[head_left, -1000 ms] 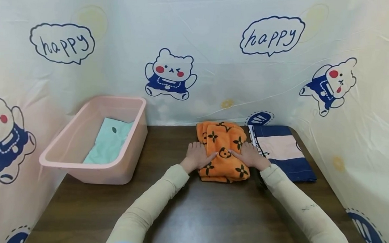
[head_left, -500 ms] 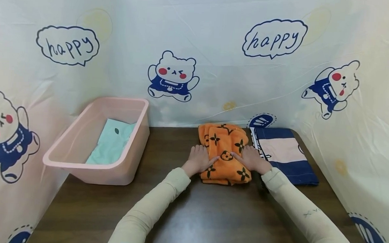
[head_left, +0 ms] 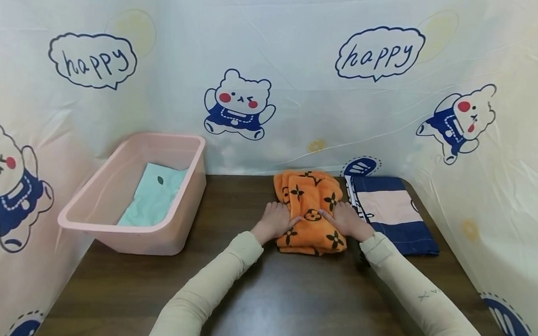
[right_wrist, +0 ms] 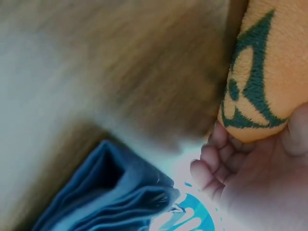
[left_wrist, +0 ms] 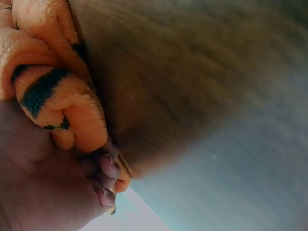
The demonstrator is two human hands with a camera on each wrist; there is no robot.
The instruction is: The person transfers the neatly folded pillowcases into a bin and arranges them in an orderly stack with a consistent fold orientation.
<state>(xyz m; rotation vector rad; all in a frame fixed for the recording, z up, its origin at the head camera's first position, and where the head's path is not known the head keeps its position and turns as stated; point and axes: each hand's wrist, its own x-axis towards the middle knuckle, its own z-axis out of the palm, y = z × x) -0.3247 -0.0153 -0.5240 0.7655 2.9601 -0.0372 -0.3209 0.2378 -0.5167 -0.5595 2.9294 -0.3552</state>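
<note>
A folded orange fleecy cloth (head_left: 310,235) with dark flower prints lies on the table, right of the middle. My left hand (head_left: 272,222) grips its left side, thumb laid over the top. On the opposite side my right hand (head_left: 351,221) holds it the same way, the two thumbs pointing toward each other. In the left wrist view the left hand's fingertips (left_wrist: 109,166) curl in beside the cloth's rolled folds. In the right wrist view the right hand's fingers (right_wrist: 209,159) bend at the cloth's rounded edge.
A pink plastic tub (head_left: 194,195) stands at the left, holding a mint-green folded cloth (head_left: 150,198). Close to my right hand lies a folded navy and pale pink cloth (head_left: 391,208). Printed sheeting (head_left: 299,89) hangs behind the dark wooden table (head_left: 290,299) and along its sides.
The head view has shifted slightly. Both hands keep their hold on the orange cloth, which stays in the same place on the table.
</note>
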